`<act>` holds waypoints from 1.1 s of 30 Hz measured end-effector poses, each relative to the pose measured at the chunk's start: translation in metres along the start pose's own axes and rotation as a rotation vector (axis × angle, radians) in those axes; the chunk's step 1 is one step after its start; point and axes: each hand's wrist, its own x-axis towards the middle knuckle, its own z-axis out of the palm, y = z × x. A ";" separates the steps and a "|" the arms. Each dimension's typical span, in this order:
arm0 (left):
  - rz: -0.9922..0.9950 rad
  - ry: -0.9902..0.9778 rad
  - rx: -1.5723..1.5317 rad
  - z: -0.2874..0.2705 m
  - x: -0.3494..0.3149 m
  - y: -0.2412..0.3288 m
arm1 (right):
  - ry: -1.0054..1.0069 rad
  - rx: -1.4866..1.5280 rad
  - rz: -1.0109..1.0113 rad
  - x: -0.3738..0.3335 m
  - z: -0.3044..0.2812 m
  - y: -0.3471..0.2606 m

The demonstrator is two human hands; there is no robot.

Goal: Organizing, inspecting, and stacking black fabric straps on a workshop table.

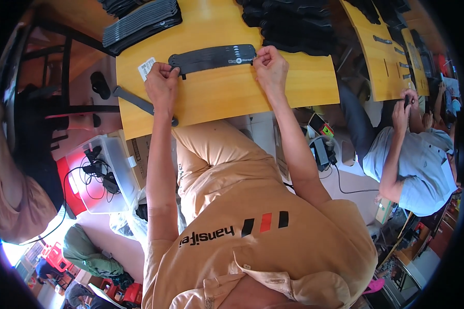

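Note:
A flat black bundle of straps with white printing near its right end lies across the yellow table in front of me. My left hand pinches its left end between thumb and fingers. At the opposite end, my right hand has its fingertips closed on the edge of the bundle; what exactly they grip there is too small to tell. A single black strap lies slantwise by the table's near left edge, partly behind my left wrist. Beside my left hand is a white printed label.
Stacks of black straps stand at the table's far left, with a larger dark pile far right. Below left, a clear plastic bin holds cables. Co-workers sit on both sides; the right one works near another yellow table.

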 end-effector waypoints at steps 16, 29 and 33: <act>0.096 0.011 -0.179 -0.009 0.000 -0.012 | -0.065 0.173 0.167 -0.005 -0.020 -0.007; 0.788 -0.250 0.483 0.048 -0.058 0.034 | -0.217 -0.583 -0.672 -0.040 -0.021 -0.008; 0.785 -0.267 0.541 0.048 -0.059 0.033 | -0.274 -0.680 -0.637 -0.042 -0.021 -0.008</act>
